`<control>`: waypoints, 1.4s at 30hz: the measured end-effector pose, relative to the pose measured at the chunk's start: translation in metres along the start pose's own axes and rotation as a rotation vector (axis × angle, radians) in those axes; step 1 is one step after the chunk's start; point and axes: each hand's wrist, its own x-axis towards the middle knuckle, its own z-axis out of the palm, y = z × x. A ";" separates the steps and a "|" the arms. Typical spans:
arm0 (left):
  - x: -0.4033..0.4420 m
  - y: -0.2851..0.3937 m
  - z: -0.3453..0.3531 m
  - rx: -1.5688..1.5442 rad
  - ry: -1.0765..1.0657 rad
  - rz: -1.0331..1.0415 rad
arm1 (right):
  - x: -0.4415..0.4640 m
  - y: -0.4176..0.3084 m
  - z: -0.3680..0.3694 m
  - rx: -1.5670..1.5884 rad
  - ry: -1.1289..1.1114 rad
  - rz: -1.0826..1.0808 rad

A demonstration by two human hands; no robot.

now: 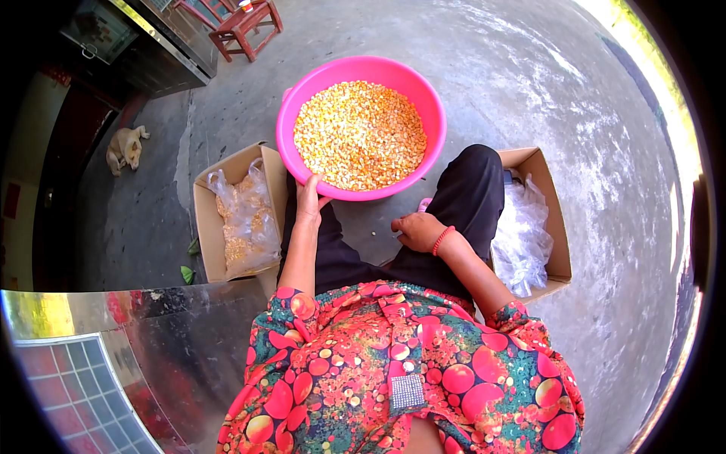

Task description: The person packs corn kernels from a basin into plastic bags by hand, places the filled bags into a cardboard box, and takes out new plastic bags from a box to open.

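A pink plastic basin (436, 121) full of loose corn kernels (359, 136) is in front of my knees. My left hand (308, 200) grips its near left rim, with fingertips over the edge. Between my thighs, beside the right knee, my right hand (420, 230) is closed, its fingers curled downward. What those fingers hold, if anything, is hidden. By my left leg stands a cardboard box (208, 219) with clear plastic bags (257, 216) and yellow grain-like bits in it. Another cardboard box (558, 234), at my right leg, holds crumpled clear plastic bags (522, 238).
A dog (125, 149) lies on the concrete floor (499, 83) at the left, near a dark doorway. A red wooden chair (240, 32) with a small cup (246, 5) stands at the upper left. Green leaves (187, 274) lie beside the left box.
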 end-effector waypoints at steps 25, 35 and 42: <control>0.005 0.003 0.000 0.052 0.388 0.342 | -0.007 -0.019 -0.026 0.427 0.230 -0.184; -0.069 0.095 0.126 0.165 -0.141 0.901 | -0.006 -0.110 -0.046 1.687 -0.052 -0.289; -0.072 0.108 0.140 0.512 -0.103 1.199 | -0.020 -0.116 -0.062 1.704 -0.035 -0.263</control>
